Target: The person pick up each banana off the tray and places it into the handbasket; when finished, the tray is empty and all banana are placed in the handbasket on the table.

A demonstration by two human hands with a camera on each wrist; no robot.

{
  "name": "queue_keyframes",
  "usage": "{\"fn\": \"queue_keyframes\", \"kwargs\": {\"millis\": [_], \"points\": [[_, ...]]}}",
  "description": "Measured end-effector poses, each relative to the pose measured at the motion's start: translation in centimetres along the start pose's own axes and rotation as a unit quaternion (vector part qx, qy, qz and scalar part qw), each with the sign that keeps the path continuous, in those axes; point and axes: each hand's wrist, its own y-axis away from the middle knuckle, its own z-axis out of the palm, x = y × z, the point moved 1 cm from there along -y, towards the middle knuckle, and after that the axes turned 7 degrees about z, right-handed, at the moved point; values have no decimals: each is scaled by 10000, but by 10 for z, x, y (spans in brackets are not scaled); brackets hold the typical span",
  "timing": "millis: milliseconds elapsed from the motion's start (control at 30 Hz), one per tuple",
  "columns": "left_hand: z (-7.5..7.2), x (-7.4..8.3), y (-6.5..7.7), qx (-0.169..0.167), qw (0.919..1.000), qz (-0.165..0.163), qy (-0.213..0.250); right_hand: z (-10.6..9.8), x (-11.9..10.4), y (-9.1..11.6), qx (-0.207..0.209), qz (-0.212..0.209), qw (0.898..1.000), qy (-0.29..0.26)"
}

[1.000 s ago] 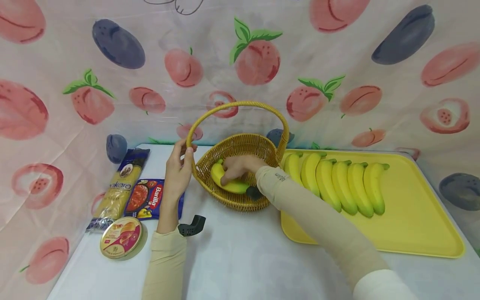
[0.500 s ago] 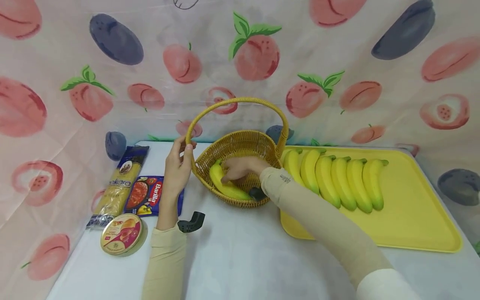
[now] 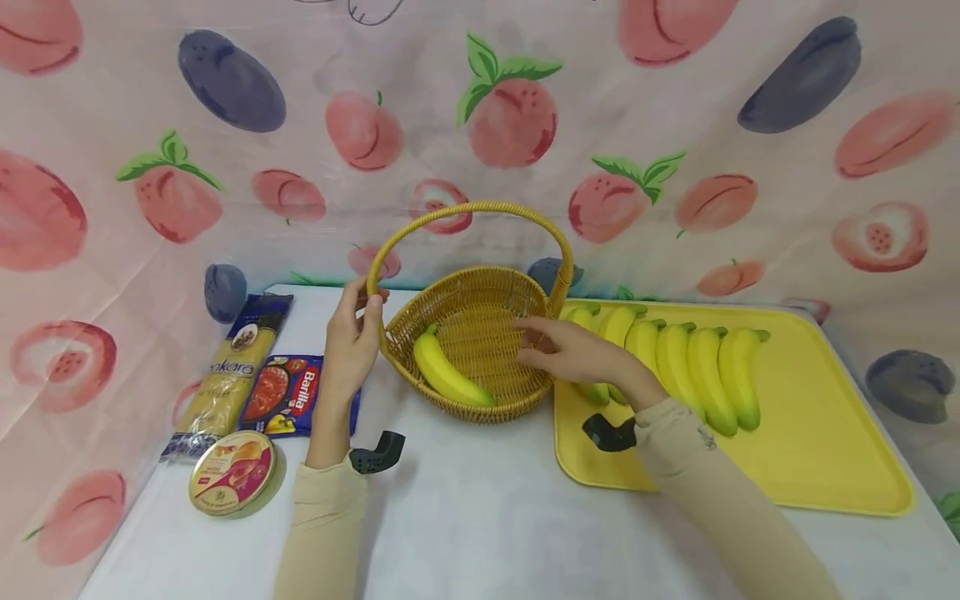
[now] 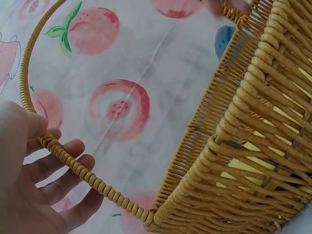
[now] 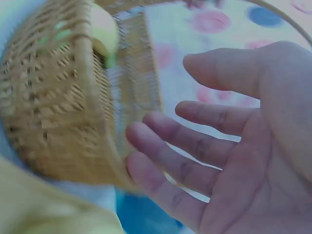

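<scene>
A wicker basket (image 3: pixel 480 287) with a tall arched handle stands at the middle of the table. One banana (image 3: pixel 448 373) lies inside it along the left front wall. My left hand (image 3: pixel 352 337) holds the left side of the handle, and in the left wrist view thumb and fingers curl round the cane-wrapped handle (image 4: pixel 73 163). My right hand (image 3: pixel 573 354) is over the basket's right rim, holding nothing. Its fingers are spread and relaxed in the right wrist view, close to the basket's rim (image 5: pixel 87 97).
To the right, a yellow tray (image 3: pixel 825 417) carries a row of several bananas (image 3: pixel 708 375). At the left lie a pasta pack (image 3: pixel 232 375), a blue Barilla pouch (image 3: pixel 281 396) and a round tin (image 3: pixel 232 472). A fruit-printed cloth (image 3: pixel 465 100) hangs behind.
My right hand has let go of the banana, leaving it in the basket, and moved right to the basket's rim. The left hand keeps its grip on the handle.
</scene>
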Motion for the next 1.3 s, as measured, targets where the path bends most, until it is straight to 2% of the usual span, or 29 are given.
{"fn": "queue_keyframes", "kwargs": {"millis": [167, 267, 433, 600, 667, 900, 1033, 1133, 1300], "points": [[-2, 1, 3, -73, 9999, -82, -46, -13, 30, 40, 635, 30, 9952, -746], [-1, 2, 3, -103, 9999, -58, -30, -19, 52, 64, 1021, 105, 9901, -957], [0, 2, 2, -97, 9999, -23, 47, -23, 84, 100, 1744, 368, 9795, -944], [0, 3, 2, -184, 9998, 20, 46, -24, 116, 126, 2487, 633, 9622, -908], [-1, 4, 2, -261, 9997, 31, 19, -25, 128, 134, 2692, 862, 9551, -891], [-3, 5, 3, -496, 9986, 102, -168, -29, 172, 153, 3157, 1495, 9343, -720], [-4, 6, 3, -517, 9983, 75, -260, -27, 191, 156, 3402, 1929, 9175, -720], [-4, 6, 2, -504, 9983, 81, -268, -26, 203, 155, 3360, 2284, 9097, -855], [-4, 4, 1, -471, 9987, 52, -208, -23, 219, 151, 2907, 2722, 9093, -1208]]}}
